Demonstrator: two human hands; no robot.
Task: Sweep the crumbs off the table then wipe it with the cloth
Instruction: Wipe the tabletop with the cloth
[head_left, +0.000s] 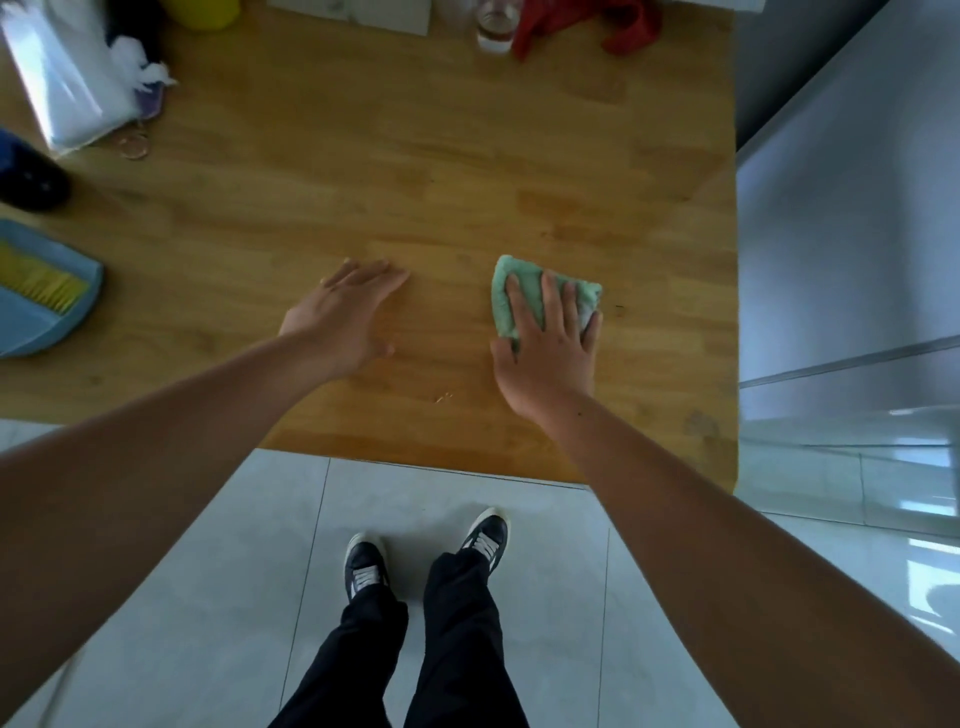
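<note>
A folded green cloth (506, 291) lies flat on the wooden table (415, 171), right of centre near the front edge. My right hand (550, 348) presses down on it with fingers spread over the top. My left hand (345, 312) rests flat on the bare wood about a hand's width to the left, fingers together and holding nothing. A few tiny crumbs (444, 398) lie between my wrists. At the left edge sits a blue dustpan (47, 322) with a yellow-bristled brush (44, 286) lying in it.
At the back stand a clear glass (496, 26), a red cloth (618, 26), a yellow container (202, 13) and a white plastic bag (67, 88). A dark blue object (28, 176) is at the left. A grey cabinet (852, 208) borders the table's right side.
</note>
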